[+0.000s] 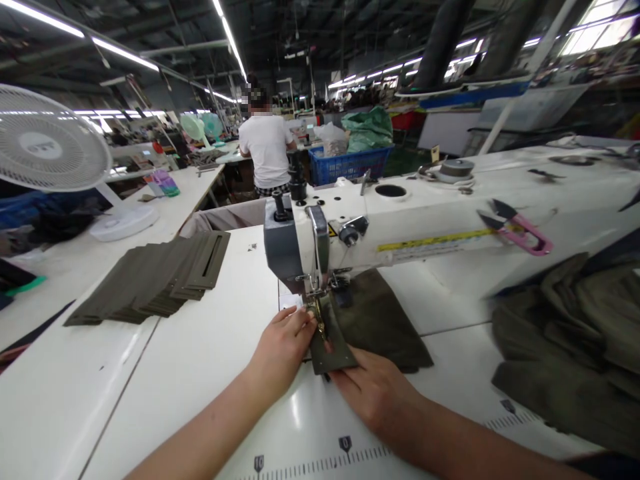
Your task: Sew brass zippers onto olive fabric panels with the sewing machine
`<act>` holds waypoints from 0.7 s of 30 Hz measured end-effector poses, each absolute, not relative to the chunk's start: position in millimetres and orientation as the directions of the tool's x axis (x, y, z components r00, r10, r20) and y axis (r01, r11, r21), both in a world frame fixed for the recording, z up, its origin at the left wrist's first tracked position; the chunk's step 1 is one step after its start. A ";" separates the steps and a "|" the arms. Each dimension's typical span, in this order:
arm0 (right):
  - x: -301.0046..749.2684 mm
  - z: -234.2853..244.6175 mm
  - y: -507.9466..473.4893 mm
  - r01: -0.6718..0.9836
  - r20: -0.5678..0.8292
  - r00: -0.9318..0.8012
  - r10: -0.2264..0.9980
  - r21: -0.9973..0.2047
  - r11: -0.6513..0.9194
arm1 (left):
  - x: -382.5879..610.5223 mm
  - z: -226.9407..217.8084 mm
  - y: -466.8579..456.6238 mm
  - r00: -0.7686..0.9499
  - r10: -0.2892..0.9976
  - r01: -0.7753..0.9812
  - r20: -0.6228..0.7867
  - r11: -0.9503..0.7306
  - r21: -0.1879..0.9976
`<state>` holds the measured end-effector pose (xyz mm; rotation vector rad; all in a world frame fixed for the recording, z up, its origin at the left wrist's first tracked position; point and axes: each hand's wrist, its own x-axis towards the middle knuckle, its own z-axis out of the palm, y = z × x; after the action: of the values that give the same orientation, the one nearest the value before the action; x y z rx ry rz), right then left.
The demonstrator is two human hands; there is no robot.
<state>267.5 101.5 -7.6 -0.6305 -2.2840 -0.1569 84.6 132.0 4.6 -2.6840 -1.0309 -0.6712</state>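
A white sewing machine [310, 233] stands before me, its presser foot and needle area over a dark olive fabric panel [333, 358] with a brass-toned zipper [320, 317] in it. My left hand [283, 347] is closed at the panel's left edge, fingertips pressed down close to the foot. Along the near right edge, my right hand [377, 390] grips the same panel, with part of its fingers hidden beneath or behind the cloth. A larger olive fabric piece [383, 320] lies flat to the right, under the machine's arm.
Stacked olive panels [150, 273] lie fanned out on the left. Pink-handled thread snips [525, 233] rest on the machine arm. Crumpled olive cloth [575, 347] is at right. A white fan [55, 147], a blue basket [350, 163] and a person in white [270, 147] are beyond.
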 end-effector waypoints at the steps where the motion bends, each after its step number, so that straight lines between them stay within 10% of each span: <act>1: 267.2 -7.7 104.3 0.484 0.697 -0.600 0.391 -0.072 0.872 | 84.8 4.7 134.3 0.652 0.590 0.674 0.476 -0.739 -0.006; 14: 264.4 -7.4 125.7 0.461 0.647 -0.635 0.422 -0.120 0.879 | 81.5 -1.3 151.6 0.573 0.710 0.718 0.409 -0.676 0.165; 21: 266.3 -2.6 128.7 0.639 0.545 -0.500 0.673 -0.292 0.712 | 84.1 3.3 134.4 0.458 0.775 0.760 0.435 -0.596 0.261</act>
<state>266.3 128.7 -2.6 -0.9924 -2.2683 0.0685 84.1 134.4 3.3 -2.7076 -1.4254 -0.8329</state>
